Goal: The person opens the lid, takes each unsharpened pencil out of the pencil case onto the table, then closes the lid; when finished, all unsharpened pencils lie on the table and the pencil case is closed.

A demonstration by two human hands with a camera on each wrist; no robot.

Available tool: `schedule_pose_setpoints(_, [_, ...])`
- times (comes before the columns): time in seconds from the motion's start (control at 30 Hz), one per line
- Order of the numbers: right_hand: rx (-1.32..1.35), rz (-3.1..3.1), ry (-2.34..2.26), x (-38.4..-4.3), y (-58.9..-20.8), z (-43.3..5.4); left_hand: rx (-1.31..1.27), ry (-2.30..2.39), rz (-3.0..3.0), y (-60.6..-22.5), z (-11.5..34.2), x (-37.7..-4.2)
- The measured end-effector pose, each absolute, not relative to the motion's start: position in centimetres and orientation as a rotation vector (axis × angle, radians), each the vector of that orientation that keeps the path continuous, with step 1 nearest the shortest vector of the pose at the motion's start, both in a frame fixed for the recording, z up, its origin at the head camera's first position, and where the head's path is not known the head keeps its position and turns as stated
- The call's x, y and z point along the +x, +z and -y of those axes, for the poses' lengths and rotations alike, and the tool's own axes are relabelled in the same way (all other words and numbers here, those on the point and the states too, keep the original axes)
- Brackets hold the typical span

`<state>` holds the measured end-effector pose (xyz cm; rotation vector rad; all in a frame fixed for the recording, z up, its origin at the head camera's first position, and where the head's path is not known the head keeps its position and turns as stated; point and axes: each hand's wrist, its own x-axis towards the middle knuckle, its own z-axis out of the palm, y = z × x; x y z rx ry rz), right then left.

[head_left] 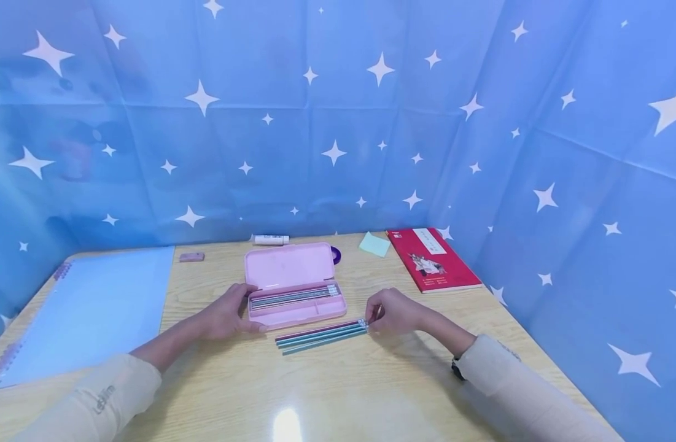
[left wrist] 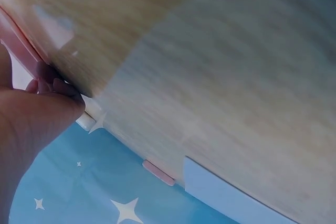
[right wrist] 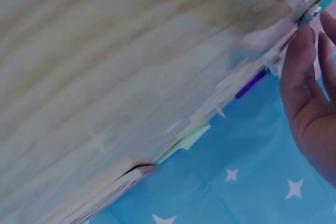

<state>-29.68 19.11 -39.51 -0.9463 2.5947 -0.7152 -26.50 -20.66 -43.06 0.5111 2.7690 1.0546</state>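
Observation:
A pink pencil case lies with its lid raised, holding several pencils in its back compartment. My left hand grips the left end of the case, thumb at the front corner and fingers near the hinge. In front of the case, several dark red and teal pencils lie side by side on the table. At their right, metal-tipped ends, the curled fingers of my right hand pinch; the exact contact is partly hidden. The right wrist view shows thumb and fingertips at those pencil ends.
Behind the case are a white tube and a purple round object, partly hidden by the lid. A pink eraser and a large pale blue sheet lie left. Green sticky notes and a red book lie back right.

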Motion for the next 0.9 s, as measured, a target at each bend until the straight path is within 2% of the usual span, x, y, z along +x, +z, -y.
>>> schedule_pose_setpoints(0.43, [-0.937,-2.626,-0.754,-30.9,-39.2,-17.2,0.499,1.046,-2.771,-43.1,20.7,-26.5])
schedule_pose_setpoints(0.9, [-1.017,-2.670,-0.716,-34.2,-38.8,-14.0,0.518,1.052,-2.778,-43.3,20.9,-26.6])
